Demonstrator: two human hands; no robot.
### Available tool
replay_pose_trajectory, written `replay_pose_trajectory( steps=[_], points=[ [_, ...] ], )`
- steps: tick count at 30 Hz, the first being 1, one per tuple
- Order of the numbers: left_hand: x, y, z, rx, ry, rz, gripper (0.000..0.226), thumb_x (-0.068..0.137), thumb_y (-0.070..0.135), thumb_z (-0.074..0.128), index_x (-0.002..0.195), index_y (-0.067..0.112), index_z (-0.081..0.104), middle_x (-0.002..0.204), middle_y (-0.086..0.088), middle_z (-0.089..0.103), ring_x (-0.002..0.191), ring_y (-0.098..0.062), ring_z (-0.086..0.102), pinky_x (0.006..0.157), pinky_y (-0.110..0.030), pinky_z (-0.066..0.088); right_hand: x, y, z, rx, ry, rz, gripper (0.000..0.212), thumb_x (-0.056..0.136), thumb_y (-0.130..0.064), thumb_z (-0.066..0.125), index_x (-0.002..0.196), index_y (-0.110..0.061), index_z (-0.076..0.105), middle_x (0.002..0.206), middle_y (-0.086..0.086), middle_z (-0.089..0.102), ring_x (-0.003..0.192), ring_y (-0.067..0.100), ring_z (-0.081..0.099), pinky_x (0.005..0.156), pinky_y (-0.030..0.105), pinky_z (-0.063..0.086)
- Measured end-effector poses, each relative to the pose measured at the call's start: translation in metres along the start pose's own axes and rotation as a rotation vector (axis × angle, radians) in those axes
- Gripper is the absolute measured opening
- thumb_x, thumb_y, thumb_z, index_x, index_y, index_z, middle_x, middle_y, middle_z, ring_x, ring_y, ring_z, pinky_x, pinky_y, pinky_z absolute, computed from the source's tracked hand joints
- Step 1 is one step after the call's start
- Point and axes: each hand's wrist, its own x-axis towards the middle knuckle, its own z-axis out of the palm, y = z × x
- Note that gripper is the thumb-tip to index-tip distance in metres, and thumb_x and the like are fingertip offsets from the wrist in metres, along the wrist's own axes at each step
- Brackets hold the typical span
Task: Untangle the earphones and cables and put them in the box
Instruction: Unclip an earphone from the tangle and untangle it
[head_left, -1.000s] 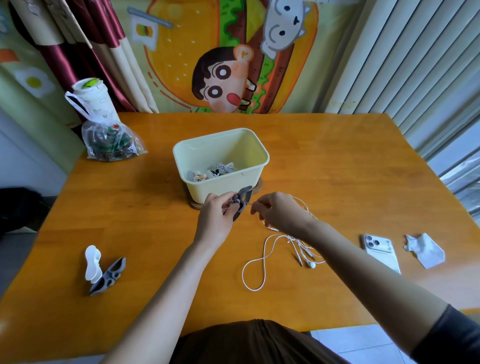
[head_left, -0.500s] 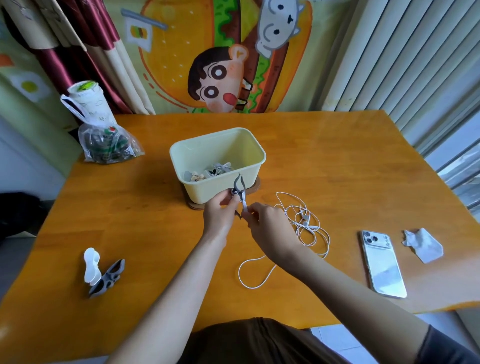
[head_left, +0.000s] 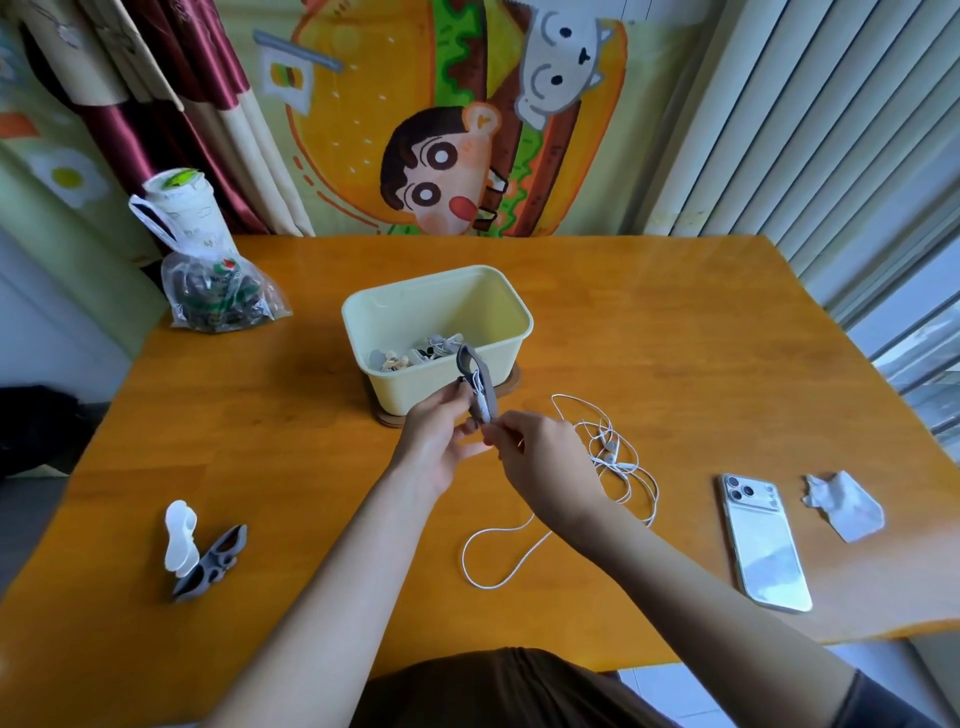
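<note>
Left hand (head_left: 440, 439) grips grey clip (head_left: 476, 382) at box (head_left: 439, 304) near wall; right hand (head_left: 543, 457) pinches its lower end. White earphones (head_left: 621, 465) lie tangled just right of right hand.

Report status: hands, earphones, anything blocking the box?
Left hand grips grey clip; right hand pinches earphones end at it. Rest lies tangled on table beside box. Nothing blocking box.

Two hands (head_left: 441, 447) (head_left: 543, 454), one box (head_left: 397, 389), three clips (head_left: 480, 382) (head_left: 180, 535) (head_left: 210, 564), one phone (head_left: 763, 545), one loose earphone set (head_left: 609, 447).

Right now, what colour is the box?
The box is pale yellow, clearest in the head view.
</note>
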Motion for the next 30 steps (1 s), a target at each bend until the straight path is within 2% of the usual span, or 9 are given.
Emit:
replay_pose_trajectory(
  steps=[4,8,11,14,16,18,23,27,30],
  points=[
    [-0.002,0.003,0.001,-0.064,-0.074,-0.077,0.018,0.098,0.022,0.049,0.091,0.016,0.065,0.072,-0.003,0.054,0.066,-0.016,0.047,0.067,-0.045,0.055,0.007,0.011,-0.008,0.057,-0.047,0.068,0.023,0.095,-0.026,0.054,0.079,-0.015,0.066,0.065,0.001,0.06,0.054,0.019,0.053,0.057,0.034,0.047],
    [-0.006,0.006,0.001,0.013,-0.245,-0.136,0.018,0.096,0.018,0.048,0.096,0.019,0.066,0.086,-0.004,0.063,0.076,-0.019,0.054,0.083,-0.053,0.047,0.016,0.026,-0.019,0.132,-0.043,0.111,0.019,0.092,-0.021,0.057,0.076,-0.017,0.066,0.059,-0.011,0.055,0.05,0.005,0.051,0.057,0.023,0.046],
    [-0.006,0.008,-0.007,0.227,-0.351,-0.098,0.018,0.094,0.018,0.052,0.1,0.023,0.067,0.092,-0.001,0.067,0.084,-0.017,0.055,0.079,-0.044,0.047,0.022,0.034,-0.029,0.056,-0.124,0.071,0.014,0.09,-0.017,0.059,0.079,-0.017,0.066,0.062,-0.013,0.053,0.054,0.004,0.048,0.055,0.015,0.037],
    [-0.008,0.009,-0.013,0.662,-0.438,-0.058,0.023,0.095,0.017,0.055,0.11,0.029,0.066,0.099,0.003,0.067,0.088,-0.01,0.058,0.079,-0.028,0.046,0.032,0.051,-0.037,-0.082,-0.262,0.063,0.014,0.092,-0.009,0.055,0.085,-0.007,0.067,0.062,-0.014,0.048,0.059,0.012,0.047,0.053,0.015,0.033],
    [-0.006,0.002,-0.014,0.949,-0.387,0.045,0.028,0.095,0.013,0.056,0.12,0.024,0.064,0.095,0.005,0.062,0.085,-0.006,0.055,0.073,-0.015,0.044,0.036,0.062,-0.042,-0.131,-0.334,0.08,0.016,0.093,-0.012,0.055,0.089,-0.008,0.069,0.064,-0.009,0.052,0.062,0.015,0.05,0.054,0.019,0.035],
    [-0.003,-0.009,-0.017,1.098,-0.285,0.152,0.03,0.095,0.01,0.054,0.123,0.018,0.064,0.09,0.007,0.056,0.087,-0.009,0.053,0.076,-0.018,0.043,0.038,0.066,-0.046,-0.157,-0.374,0.088,0.017,0.093,-0.019,0.056,0.09,-0.01,0.071,0.071,-0.004,0.058,0.058,0.008,0.048,0.05,0.013,0.035],
    [0.004,-0.028,-0.018,1.176,-0.17,0.205,0.028,0.096,0.014,0.052,0.121,0.02,0.064,0.102,0.0,0.058,0.095,-0.015,0.054,0.079,-0.024,0.045,0.037,0.061,-0.04,-0.178,-0.341,0.107,0.022,0.091,-0.025,0.06,0.089,-0.006,0.07,0.074,0.004,0.064,0.055,0.008,0.046,0.047,0.015,0.031],
    [0.007,-0.034,-0.016,1.257,-0.043,0.227,0.023,0.096,0.021,0.053,0.116,0.026,0.064,0.104,-0.002,0.048,0.099,-0.025,0.055,0.09,-0.046,0.049,0.033,0.057,-0.03,-0.155,-0.294,0.109,0.021,0.092,-0.021,0.058,0.091,-0.004,0.07,0.075,0.006,0.064,0.059,0.012,0.049,0.051,0.018,0.036],
    [0.007,-0.034,-0.016,1.191,-0.046,0.235,0.025,0.096,0.018,0.053,0.119,0.023,0.062,0.105,-0.003,0.046,0.096,-0.021,0.054,0.086,-0.035,0.049,0.038,0.061,-0.032,-0.139,-0.247,0.17,0.022,0.092,-0.021,0.058,0.093,-0.003,0.07,0.075,0.005,0.063,0.06,0.012,0.052,0.054,0.021,0.041]
  ],
)
